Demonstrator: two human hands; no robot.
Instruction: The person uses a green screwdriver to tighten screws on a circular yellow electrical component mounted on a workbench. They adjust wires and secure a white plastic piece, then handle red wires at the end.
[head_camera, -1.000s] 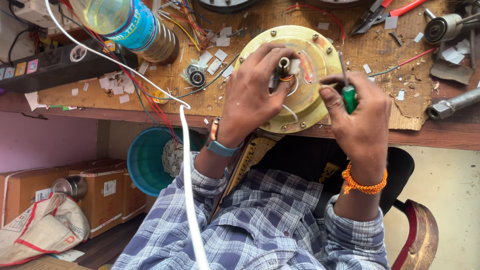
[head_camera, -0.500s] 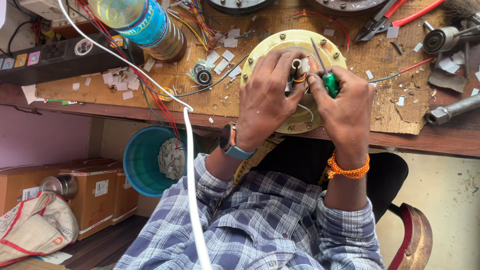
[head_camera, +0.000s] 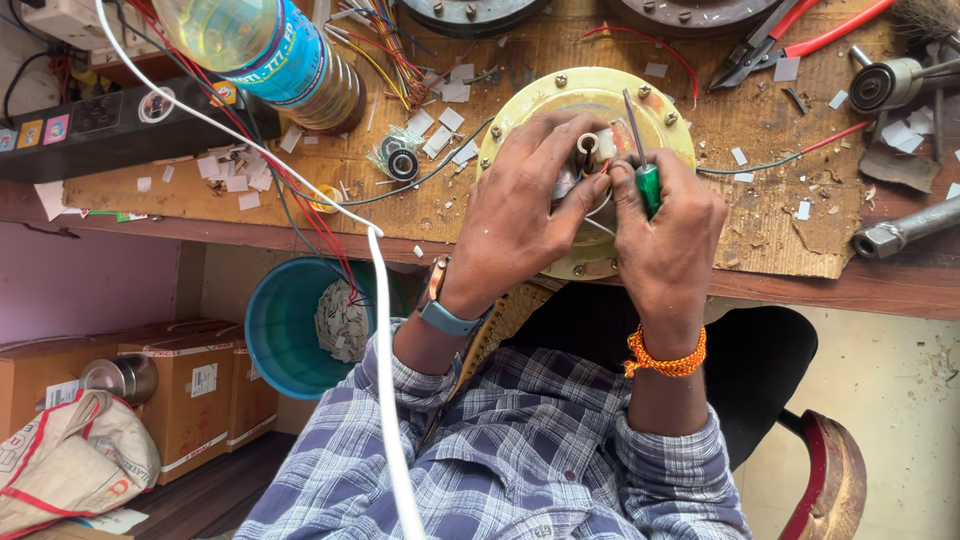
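Head view: right hand (head_camera: 668, 232) fingers around green-handled screwdriver (head_camera: 647, 180), left hand (head_camera: 525, 210) pinching wires (head_camera: 597, 190) on yellow disc (head_camera: 540, 98).

Round cover (head_camera: 560, 95) under my hands, frame centre: painted metal, pale yellow, dull sheen, steel bolts around the rim. Screwdriver (head_camera: 648, 185) in my right hand (head_camera: 665, 245): glossy green plastic handle, bare metal shaft. Left hand (head_camera: 520, 215) on plastic-coated wires. Bench (head_camera: 760, 215): rough, scuffed wood with matt paper scraps. Upper left, bottle (head_camera: 270, 45): clear glossy plastic. Lower left, bucket (head_camera: 275, 330): smooth teal plastic. Cardboard boxes (head_camera: 190, 385), matt.
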